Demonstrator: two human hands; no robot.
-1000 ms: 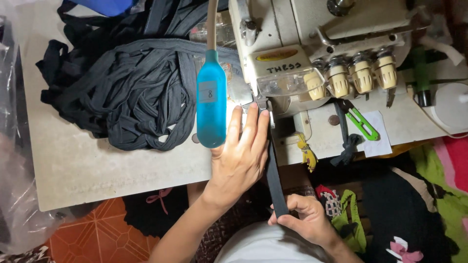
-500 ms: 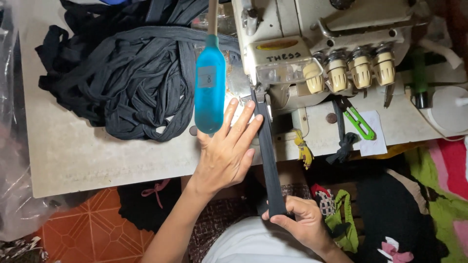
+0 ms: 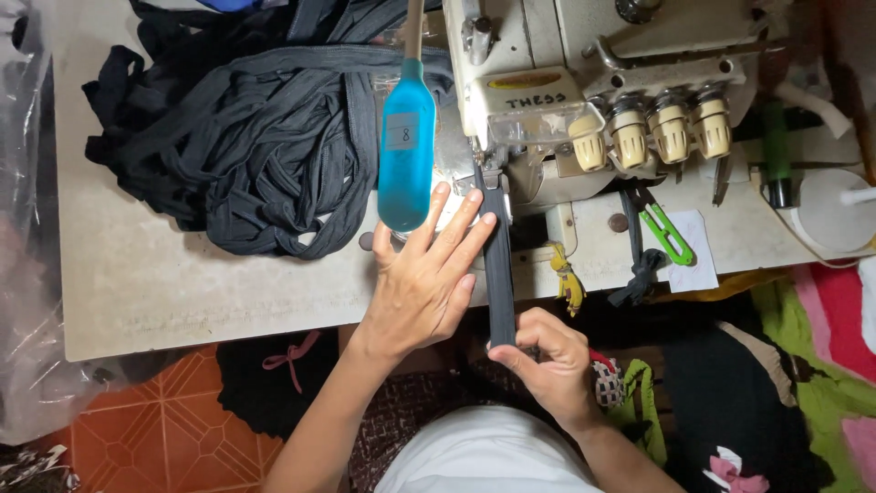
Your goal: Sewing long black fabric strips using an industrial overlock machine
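We see a small grey square label (image 3: 401, 134) on the blue lamp (image 3: 406, 151), just left of the sewing machine (image 3: 584, 64). An oval yellow label (image 3: 523, 82) sits on the machine front, above a cream panel (image 3: 534, 105) with dark handwriting. Clear plastic wrap (image 3: 27, 274) is at the left edge.

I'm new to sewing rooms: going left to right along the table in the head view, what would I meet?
Pile of black strips → blue lamp → left hand → black strip under the sewing machine → green thread snips → white round disc.
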